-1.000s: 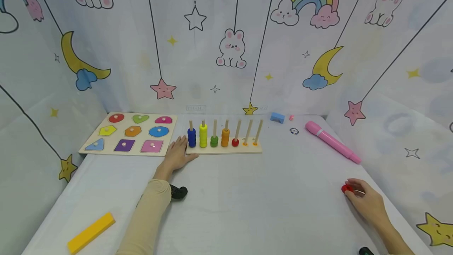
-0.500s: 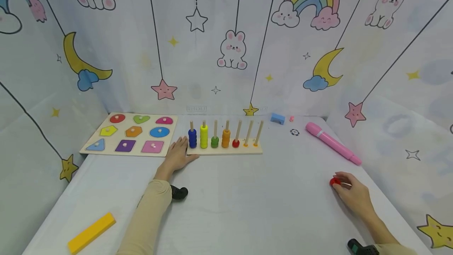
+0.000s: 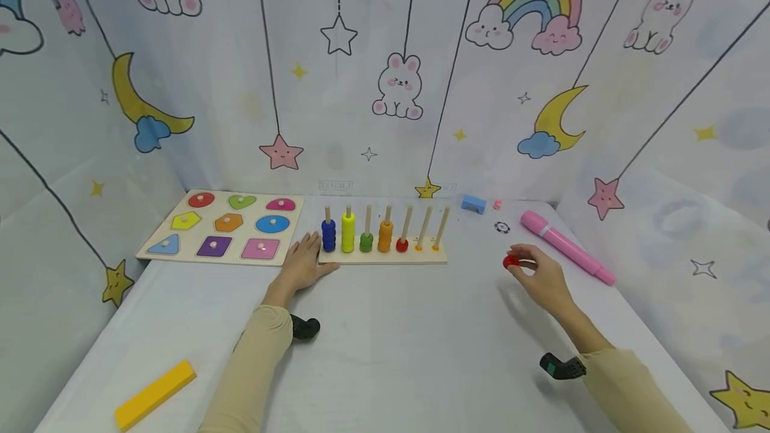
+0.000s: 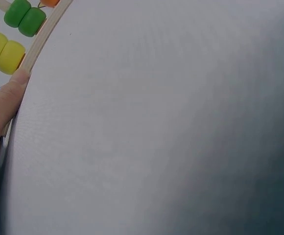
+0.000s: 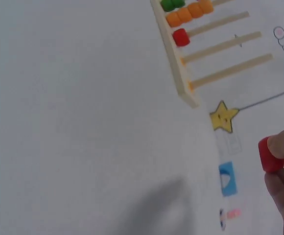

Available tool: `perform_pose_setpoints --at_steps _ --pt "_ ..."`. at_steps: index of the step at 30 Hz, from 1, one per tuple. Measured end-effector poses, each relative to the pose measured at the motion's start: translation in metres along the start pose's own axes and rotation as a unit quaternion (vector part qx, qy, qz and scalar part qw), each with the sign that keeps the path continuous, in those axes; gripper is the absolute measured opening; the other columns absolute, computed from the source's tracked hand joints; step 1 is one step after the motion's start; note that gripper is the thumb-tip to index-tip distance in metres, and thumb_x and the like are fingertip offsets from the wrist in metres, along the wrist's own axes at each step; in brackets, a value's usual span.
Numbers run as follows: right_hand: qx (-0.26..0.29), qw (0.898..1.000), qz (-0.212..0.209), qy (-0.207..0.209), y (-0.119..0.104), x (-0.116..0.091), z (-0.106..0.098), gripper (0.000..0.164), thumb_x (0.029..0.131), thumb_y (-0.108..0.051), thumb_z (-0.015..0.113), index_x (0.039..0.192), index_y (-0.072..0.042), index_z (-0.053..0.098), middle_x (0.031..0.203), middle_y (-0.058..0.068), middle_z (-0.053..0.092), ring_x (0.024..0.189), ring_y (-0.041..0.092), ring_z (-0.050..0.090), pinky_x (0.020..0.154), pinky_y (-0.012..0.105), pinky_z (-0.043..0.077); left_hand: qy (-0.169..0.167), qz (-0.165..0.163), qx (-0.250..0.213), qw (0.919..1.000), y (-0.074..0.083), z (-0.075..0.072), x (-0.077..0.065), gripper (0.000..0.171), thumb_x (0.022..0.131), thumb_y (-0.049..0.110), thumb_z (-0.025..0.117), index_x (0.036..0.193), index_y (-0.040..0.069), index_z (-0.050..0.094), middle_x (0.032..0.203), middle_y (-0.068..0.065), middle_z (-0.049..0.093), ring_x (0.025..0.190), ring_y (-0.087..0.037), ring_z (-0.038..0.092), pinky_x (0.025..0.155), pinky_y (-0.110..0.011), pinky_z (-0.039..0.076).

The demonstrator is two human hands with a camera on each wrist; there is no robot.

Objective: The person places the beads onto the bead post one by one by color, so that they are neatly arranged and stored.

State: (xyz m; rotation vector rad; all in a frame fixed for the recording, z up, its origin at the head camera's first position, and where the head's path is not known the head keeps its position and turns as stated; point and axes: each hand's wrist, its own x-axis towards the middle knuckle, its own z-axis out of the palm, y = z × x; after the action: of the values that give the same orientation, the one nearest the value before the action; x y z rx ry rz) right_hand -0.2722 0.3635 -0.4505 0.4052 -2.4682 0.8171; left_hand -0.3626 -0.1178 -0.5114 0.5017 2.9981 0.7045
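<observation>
My right hand (image 3: 544, 279) pinches a red bead (image 5: 269, 155) between thumb and fingers, above the table right of the bead-stacking peg board (image 3: 421, 258). On the board's wooden pegs sit blue beads (image 3: 328, 236), yellow beads (image 3: 347, 232), green beads (image 3: 366, 242), orange beads (image 3: 385, 237) and a single red bead (image 3: 402, 244). The two rightmost pegs (image 3: 442, 227) carry no beads. My left hand (image 3: 302, 264) lies flat at the board's left end with fingers extended. In the left wrist view its thumb (image 4: 10, 98) touches the front edge of the base.
A shape puzzle board (image 3: 207, 258) lies left of the peg board. Toward the back right are a blue arch block (image 3: 473, 204), a small pink piece (image 3: 497, 204), a black-and-white ring shape (image 3: 502, 227) and a pink marker (image 3: 568, 248). A yellow block (image 3: 155, 395) lies front left.
My right hand has moved left and away from me with the red bead, from the table's right side toward the peg board. The left hand stays at the board's left end.
</observation>
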Motion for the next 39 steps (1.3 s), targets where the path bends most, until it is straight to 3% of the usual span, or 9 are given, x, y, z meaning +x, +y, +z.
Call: perform_pose_setpoints --at_steps 9,17,21,26,39 --pt "0.070 0.996 -0.054 -0.014 -0.055 0.067 0.036 0.036 0.083 0.003 0.069 0.117 0.000 0.059 0.109 0.011 0.064 0.099 0.024 0.061 0.085 0.036 0.052 -0.002 -0.001 0.000 1.0000 0.001 -0.002 -0.002 0.087 0.089 0.050 0.058 0.146 -0.007 0.024 0.152 -0.024 0.019 0.141 -0.037 0.010 0.114 -0.051 0.004" --pt "0.128 0.989 -0.073 -0.018 -0.093 0.105 0.076 0.033 0.084 0.004 0.067 0.116 0.002 0.059 0.110 0.012 0.063 0.102 0.023 0.061 0.086 0.037 0.052 0.010 0.009 -0.015 0.9998 -0.003 0.001 -0.001 0.088 0.089 0.051 0.058 0.145 -0.008 0.025 0.151 -0.026 0.020 0.141 -0.039 0.011 0.113 -0.052 0.005" --pt "0.140 0.987 -0.081 -0.015 -0.107 0.119 0.091 0.032 0.084 0.005 0.067 0.114 0.003 0.059 0.109 0.013 0.063 0.102 0.024 0.060 0.087 0.037 0.052 0.016 0.016 -0.030 0.9993 -0.005 0.004 -0.001 0.093 0.087 0.059 0.055 0.144 -0.009 0.027 0.150 -0.027 0.022 0.140 -0.039 0.011 0.113 -0.052 0.003" --pt "0.130 0.987 -0.094 -0.026 -0.115 0.130 0.101 0.032 0.084 0.005 0.066 0.115 0.005 0.058 0.109 0.013 0.064 0.101 0.023 0.061 0.086 0.033 0.052 0.008 0.008 -0.020 0.9997 -0.001 0.002 -0.001 0.091 0.088 0.055 0.056 0.145 -0.008 0.025 0.152 -0.024 0.020 0.141 -0.038 0.010 0.114 -0.050 0.002" --pt "0.090 0.991 -0.086 -0.046 -0.119 0.136 0.109 0.033 0.085 0.004 0.065 0.116 0.001 0.057 0.109 0.012 0.063 0.101 0.022 0.061 0.087 0.032 0.052 -0.001 0.000 -0.006 1.0000 0.002 0.000 -0.001 0.088 0.090 0.050 0.058 0.146 -0.007 0.022 0.153 -0.022 0.019 0.142 -0.036 0.009 0.114 -0.050 0.003"
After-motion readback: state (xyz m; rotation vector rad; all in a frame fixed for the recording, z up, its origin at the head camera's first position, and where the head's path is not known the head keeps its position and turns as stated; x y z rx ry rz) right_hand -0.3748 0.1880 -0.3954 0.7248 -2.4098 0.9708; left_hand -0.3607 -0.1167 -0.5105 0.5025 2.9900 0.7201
